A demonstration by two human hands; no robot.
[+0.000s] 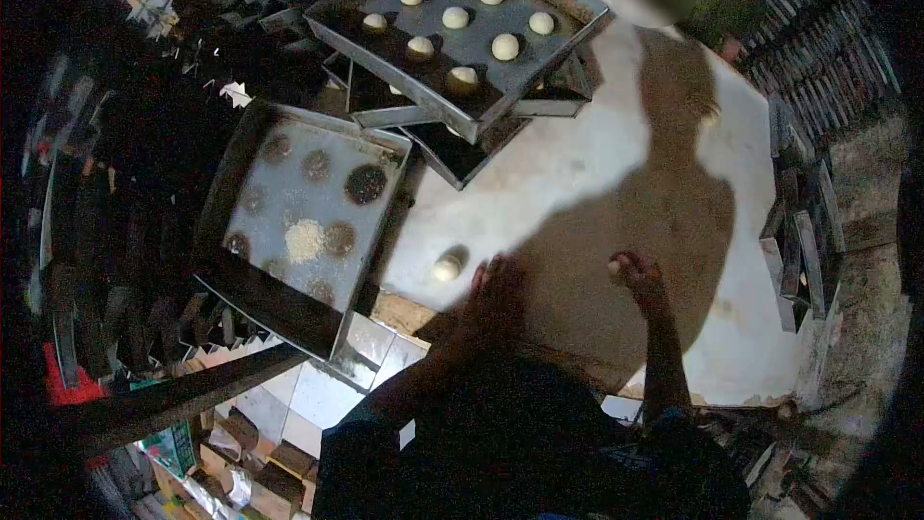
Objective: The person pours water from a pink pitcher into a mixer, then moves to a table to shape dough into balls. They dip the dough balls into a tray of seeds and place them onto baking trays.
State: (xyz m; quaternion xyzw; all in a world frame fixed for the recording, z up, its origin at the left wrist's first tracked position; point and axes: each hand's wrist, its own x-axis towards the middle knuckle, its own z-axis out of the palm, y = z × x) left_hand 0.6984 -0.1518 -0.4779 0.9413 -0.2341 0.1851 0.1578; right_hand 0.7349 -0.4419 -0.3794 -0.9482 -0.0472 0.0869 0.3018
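Head view: dough ball (447,267) sits on the white table (549,173), just left of the left hand (496,291), which lies flat with fingers apart, holding nothing. Right hand (637,275) is farther off and curled; can't tell if it holds anything. Greased tray (298,195) lies beyond the ball, further left.

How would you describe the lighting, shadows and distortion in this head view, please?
Head view: strong fisheye, curved edges, black corners; head view: the table is brightly lit, but a broad shadow covers its middle, leaving the left hand and right hand dark; head view: the dough ball by the left hand and the upper tray read clearly, the surroundings murkily.
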